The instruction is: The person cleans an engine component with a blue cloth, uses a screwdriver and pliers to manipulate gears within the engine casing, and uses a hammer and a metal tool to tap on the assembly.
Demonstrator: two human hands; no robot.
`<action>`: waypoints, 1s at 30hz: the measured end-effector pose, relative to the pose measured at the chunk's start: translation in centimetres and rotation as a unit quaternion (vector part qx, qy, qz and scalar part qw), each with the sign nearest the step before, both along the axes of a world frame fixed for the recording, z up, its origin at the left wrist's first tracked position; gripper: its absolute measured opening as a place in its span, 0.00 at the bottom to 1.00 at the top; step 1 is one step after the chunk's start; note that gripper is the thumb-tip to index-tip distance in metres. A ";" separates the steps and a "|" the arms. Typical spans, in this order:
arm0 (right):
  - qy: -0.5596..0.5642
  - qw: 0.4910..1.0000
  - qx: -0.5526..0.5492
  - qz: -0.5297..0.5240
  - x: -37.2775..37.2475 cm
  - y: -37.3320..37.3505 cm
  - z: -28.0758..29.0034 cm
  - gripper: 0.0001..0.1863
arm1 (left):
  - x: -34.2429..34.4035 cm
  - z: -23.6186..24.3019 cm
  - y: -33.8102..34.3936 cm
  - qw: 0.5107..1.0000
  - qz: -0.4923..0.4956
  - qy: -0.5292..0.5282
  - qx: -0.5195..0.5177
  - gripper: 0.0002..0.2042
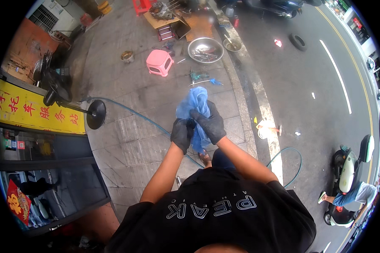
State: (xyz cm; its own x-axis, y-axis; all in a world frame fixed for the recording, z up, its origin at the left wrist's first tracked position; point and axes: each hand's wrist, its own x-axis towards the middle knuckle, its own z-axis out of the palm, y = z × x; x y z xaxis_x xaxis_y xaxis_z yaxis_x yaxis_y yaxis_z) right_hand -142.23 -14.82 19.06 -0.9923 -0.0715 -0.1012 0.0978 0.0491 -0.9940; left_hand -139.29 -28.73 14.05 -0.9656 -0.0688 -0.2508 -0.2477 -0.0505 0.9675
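A crumpled light-blue cloth (194, 103) is bunched between my two hands in front of my body. My left hand (182, 134), in a black glove, closes on its lower left side. My right hand (211, 122), gloved the same way, grips it from the right, with the thumb side lying across the folds. One end of the cloth sticks up above the gloves and another hangs down between them. Whether anything is wrapped inside the cloth cannot be seen.
Ahead stand a pink stool (159, 62), a metal basin (205, 50) holding tools and a smaller bowl (232, 44). A green power tool (197, 76) lies nearer. A hose (143, 114) crosses the pavement. Left is a fan (57, 90); right, a road with a scooter (346, 177) and a person.
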 end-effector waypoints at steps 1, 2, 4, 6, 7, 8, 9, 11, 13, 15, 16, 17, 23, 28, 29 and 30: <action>0.064 0.995 0.079 0.018 -1.4 -1.5 0.0 0.31 | -1.4 0.3 -1.5 0.989 0.057 0.004 0.136 0.12; 0.127 0.979 0.158 0.036 -2.9 -2.9 0.1 0.32 | -2.9 0.6 -2.8 0.956 0.113 0.009 0.270 0.13; 0.095 0.974 0.169 0.118 -6.7 -5.5 1.2 0.34 | -6.0 0.5 -5.9 0.894 0.195 0.002 0.404 0.14; 0.086 0.969 0.163 0.164 -9.6 -8.5 1.5 0.31 | -8.5 -0.3 -9.0 0.873 0.251 -0.025 0.417 0.16; 0.102 0.969 0.154 0.165 -11.2 -10.0 1.5 0.27 | -10.0 -0.7 -10.5 0.889 0.236 -0.014 0.393 0.15; 0.117 0.969 0.144 0.165 -12.9 -11.4 1.3 0.23 | -11.2 -1.2 -12.0 0.903 0.220 -0.004 0.369 0.14; 0.075 0.978 0.097 0.171 -14.8 -12.9 -0.2 0.22 | -12.5 -1.9 -13.8 0.899 0.202 -0.003 0.388 0.14; -0.018 0.984 0.001 0.179 -18.6 -15.6 -5.8 0.20 | -14.5 -4.0 -18.2 0.871 0.161 -0.011 0.463 0.14; -0.099 0.982 0.009 0.159 -23.2 -17.7 -9.0 0.20 | -18.6 -1.6 -18.9 0.888 0.284 -0.052 0.358 0.18; -0.181 0.970 -0.017 0.162 -27.5 -18.9 -13.2 0.21 | -22.3 0.8 -21.2 0.897 0.254 -0.071 0.354 0.19; -0.162 0.977 -0.048 0.132 -29.5 -20.0 -13.1 0.22 | -23.9 1.5 -22.6 0.902 0.240 -0.073 0.353 0.19; -0.165 0.977 -0.024 0.132 -31.0 -20.5 -12.9 0.22 | -24.9 1.4 -24.0 0.903 0.223 -0.055 0.363 0.20; -0.181 0.974 -0.041 0.127 -43.2 -24.0 -8.2 0.21 | -35.0 4.4 -29.2 0.904 0.197 -0.032 0.379 0.21; -0.152 0.983 -0.005 0.104 -50.2 -27.8 -7.9 0.25 | -42.8 8.0 -32.9 0.959 0.068 -0.013 0.276 0.35; -0.144 0.985 -0.023 0.094 -51.0 -28.7 -8.0 0.27 | -44.3 8.3 -34.0 0.960 0.025 -0.023 0.277 0.39; -0.137 0.986 -0.040 0.082 -51.7 -29.6 -8.1 0.28 | -45.7 8.1 -34.8 0.955 0.035 -0.032 0.293 0.39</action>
